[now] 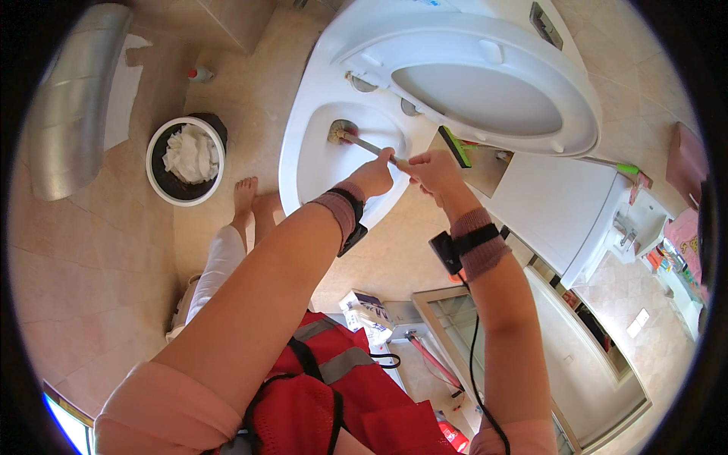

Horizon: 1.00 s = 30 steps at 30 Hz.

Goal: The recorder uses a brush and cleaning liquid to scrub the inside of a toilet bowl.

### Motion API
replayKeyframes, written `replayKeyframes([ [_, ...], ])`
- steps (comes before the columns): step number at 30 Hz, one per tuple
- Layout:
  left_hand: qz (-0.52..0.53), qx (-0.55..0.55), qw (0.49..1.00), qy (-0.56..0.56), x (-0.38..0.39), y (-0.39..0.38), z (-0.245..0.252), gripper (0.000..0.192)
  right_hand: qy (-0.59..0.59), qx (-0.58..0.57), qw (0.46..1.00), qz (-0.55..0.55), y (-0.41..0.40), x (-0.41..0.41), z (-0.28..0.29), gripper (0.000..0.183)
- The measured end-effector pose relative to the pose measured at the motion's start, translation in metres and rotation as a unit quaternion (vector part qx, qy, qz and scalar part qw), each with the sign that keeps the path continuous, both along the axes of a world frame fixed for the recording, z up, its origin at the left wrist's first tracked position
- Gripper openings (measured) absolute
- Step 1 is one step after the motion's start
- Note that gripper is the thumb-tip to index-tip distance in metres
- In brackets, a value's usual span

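A toilet brush (364, 144) reaches into the white toilet bowl (311, 170), its round bristle head resting against the inner wall near the back. My left hand (373, 174) is closed around the middle of the brush's handle, above the front rim. Higher on the same handle, near its end, my right hand (433, 172) grips it with the fingers partly curled. The toilet seat and lid (483, 85) are raised behind the bowl.
A round waste bin (152, 168) holding white paper stands left of the toilet, with a small red-capped bottle (200, 74) beyond it. A green squeegee (455, 147) lies right of the bowl beside a white appliance (546, 199). A small washbasin (640, 219) is farther right.
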<state>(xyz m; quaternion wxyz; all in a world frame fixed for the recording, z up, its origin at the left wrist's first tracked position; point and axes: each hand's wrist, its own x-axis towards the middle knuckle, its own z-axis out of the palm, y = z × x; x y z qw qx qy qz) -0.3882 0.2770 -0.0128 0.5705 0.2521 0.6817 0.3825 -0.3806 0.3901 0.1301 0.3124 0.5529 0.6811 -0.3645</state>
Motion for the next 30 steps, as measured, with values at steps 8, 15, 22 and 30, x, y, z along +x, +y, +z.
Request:
replayKeyframes([
  [8,-0.153,-0.080,0.984,0.044,-0.007,-0.013,0.037,0.039,0.071,-0.176,0.851,-0.490,-0.014,0.074,-0.032,0.020],
  [15,-0.200,-0.092,0.962,0.164,0.006,-0.037,0.026,0.032,0.124,0.152,0.970,0.142,-0.092,0.086,-0.011,0.015],
  [22,-0.104,-0.052,0.989,0.087,0.005,-0.033,0.044,0.021,0.049,0.219,0.842,0.491,-0.075,0.060,0.020,0.009],
  [30,0.057,0.005,0.973,0.223,-0.044,-0.027,-0.007,0.019,0.080,0.091,0.870,0.478,-0.036,-0.048,-0.019,0.017],
])
